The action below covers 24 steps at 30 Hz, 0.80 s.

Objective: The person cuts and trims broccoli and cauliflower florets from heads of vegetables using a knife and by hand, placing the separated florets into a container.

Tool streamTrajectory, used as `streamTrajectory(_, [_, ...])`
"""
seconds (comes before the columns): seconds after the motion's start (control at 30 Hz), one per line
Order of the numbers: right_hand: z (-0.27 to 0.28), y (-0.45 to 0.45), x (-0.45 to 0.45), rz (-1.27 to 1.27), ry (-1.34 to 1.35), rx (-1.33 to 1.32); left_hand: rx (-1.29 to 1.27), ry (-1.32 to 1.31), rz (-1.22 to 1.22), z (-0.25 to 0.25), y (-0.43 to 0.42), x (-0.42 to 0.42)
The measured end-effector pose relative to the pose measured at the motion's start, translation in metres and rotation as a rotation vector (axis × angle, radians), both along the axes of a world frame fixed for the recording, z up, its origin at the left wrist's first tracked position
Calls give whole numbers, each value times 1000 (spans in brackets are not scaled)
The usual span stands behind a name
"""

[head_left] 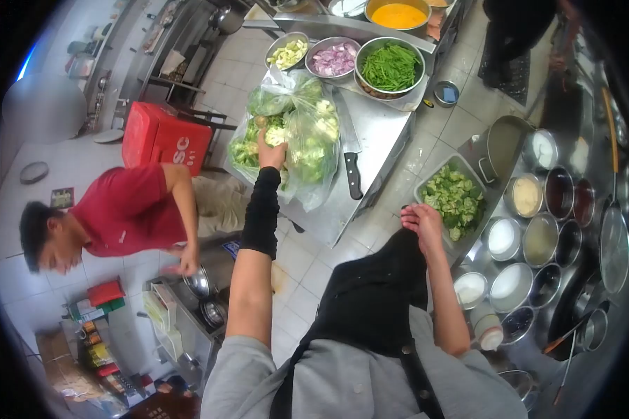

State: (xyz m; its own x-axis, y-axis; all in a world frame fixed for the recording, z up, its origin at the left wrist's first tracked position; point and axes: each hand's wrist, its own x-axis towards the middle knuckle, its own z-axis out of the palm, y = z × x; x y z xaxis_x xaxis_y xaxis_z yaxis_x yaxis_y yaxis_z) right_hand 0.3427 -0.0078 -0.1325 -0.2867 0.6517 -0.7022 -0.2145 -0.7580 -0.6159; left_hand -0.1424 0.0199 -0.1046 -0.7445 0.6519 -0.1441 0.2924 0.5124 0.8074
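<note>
A clear plastic bag (pixel 314 160) of broccoli and cauliflower lies on the steel table. My left hand (pixel 270 152) reaches into its open side, with the fingers against the florets (pixel 276 133); whether it grips one I cannot tell. A black sleeve covers that forearm. My right hand (pixel 421 218) is held with its fingers loosely apart and nothing in them, just left of a square container (pixel 476 174) of cut broccoli. A knife (pixel 353 167) with a black handle rests on the table right of the bag.
Bowls of chopped vegetables (pixel 284 50), onion (pixel 333 57) and green beans (pixel 390 66) line the table's far side. On the right stand a large pot (pixel 503 140) and several seasoning bowls (pixel 541 237). A person in red (pixel 129 213) stands at left near a red box (pixel 154 140).
</note>
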Motion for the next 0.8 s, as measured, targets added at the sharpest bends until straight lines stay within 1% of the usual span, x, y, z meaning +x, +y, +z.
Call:
streamTrajectory(0.03, [-2, 8, -2, 17, -41, 12, 17, -141, 40, 33, 1, 23])
streamTrajectory(0.07, [-4, 16, -8, 44, -77, 43, 38, -282, 83, 55, -3, 38])
streamTrajectory(0.17, [12, 36, -38, 159, -144, 229, 250, -511, 178, 70, -25, 26])
streamTrajectory(0.2, [10, 41, -51, 218, -187, 316, 341, -537, 223, 90, -34, 36])
streamTrajectory(0.27, [3, 46, -83, 343, -269, 498, 470, -709, 199, 109, -57, 30])
streamTrajectory(0.3, [8, 47, -99, 387, -370, 622, 543, -793, 188, 117, -70, 25])
streamTrajectory(0.33, [15, 45, -117, 429, -470, 749, 587, -820, 116, 125, -82, 23])
streamTrajectory(0.37, [23, 44, -133, 462, -571, 880, 642, -842, 97, 132, -92, 22])
streamTrajectory(0.4, [16, 40, -146, 473, -594, 975, 696, -864, 71, 141, -100, 24])
streamTrajectory(0.47, [15, 33, -168, 554, -786, 1020, 793, -932, 49, 151, -114, 22])
streamTrajectory(0.53, [16, 32, -185, 573, -943, 1076, 782, -922, 40, 161, -127, 19])
streamTrajectory(0.63, [19, 31, -200, 552, -955, 1055, 760, -935, 29, 162, -140, 12])
streamTrajectory(0.67, [21, 33, -204, 598, -977, 1015, 734, -940, 41, 158, -141, 6])
streamTrajectory(0.77, [29, 35, -204, 610, -1032, 934, 654, -939, 25, 133, -134, -9])
streamTrajectory(0.8, [38, 35, -203, 538, -962, 817, 624, -931, 13, 124, -134, -12])
